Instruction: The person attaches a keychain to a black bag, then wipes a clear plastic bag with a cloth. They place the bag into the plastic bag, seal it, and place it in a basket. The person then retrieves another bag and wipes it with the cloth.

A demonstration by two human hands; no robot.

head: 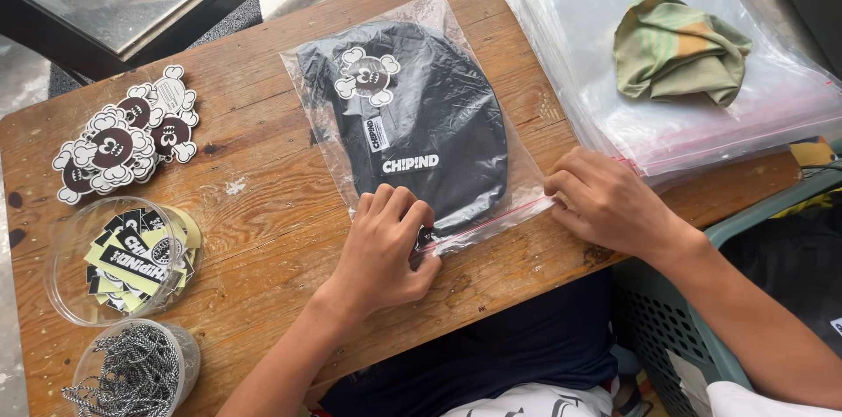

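A person seated at a worn wooden table [263, 206] presses both hands along the sealing strip of a clear plastic zip bag [421, 119] that lies flat near the middle of the tabletop, its closure edge turned toward the person. Inside the bag is a folded black garment [438, 128] with white lettering and a small white label, and a cartoon sticker [367, 75] of a dark round face framed by white crossed bones sits near its top. The pink-red zip line [491, 220] runs along the bag's near edge. The left hand [386, 246] rests on that edge with fingers curled down, pinching the seal against the table; the right hand [605, 202] holds the other end of the strip between fingertips and thumb at the bag's corner. Neither hand lifts the bag; both clamp only its closure. At the table's left edge lies a heap of matching die-cut stickers [123, 141], and below it stands a clear round tub [118, 259] of black and pale yellow tags, then another clear tub of ball chains [132, 369]. To the right, a stack of empty clear zip bags [631, 57] carries a crumpled green and orange cloth [680, 49]. A grey-green plastic basket [675, 329] stands beside the person's right arm.
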